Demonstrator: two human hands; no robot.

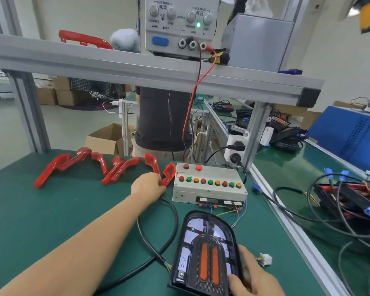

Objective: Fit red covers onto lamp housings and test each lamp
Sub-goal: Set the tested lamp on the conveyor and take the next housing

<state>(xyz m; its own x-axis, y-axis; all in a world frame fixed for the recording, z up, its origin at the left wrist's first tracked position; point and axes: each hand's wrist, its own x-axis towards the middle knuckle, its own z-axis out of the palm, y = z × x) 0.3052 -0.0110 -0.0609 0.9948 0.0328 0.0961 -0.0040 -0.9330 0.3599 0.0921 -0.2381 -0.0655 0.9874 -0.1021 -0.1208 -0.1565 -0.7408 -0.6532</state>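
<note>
Near the bench's front edge, the right hand (252, 276) curls round the lower right side of the housing (205, 251), whose long axis runs away from the person, rounded end pointing toward the button box (209, 186). Further back, the left hand (147, 186) reaches out, fingers closing on a red cover (169, 174) just left of the box.

Left hand (148, 186) reaches far across the green table (51, 221), fingers on the rightmost red cover (168, 174), just left of the button box (209, 186). More red covers (90, 167) lie in a row to the left. Right hand (253, 276) grips the near lamp housing (207, 251) at its right edge.
</note>
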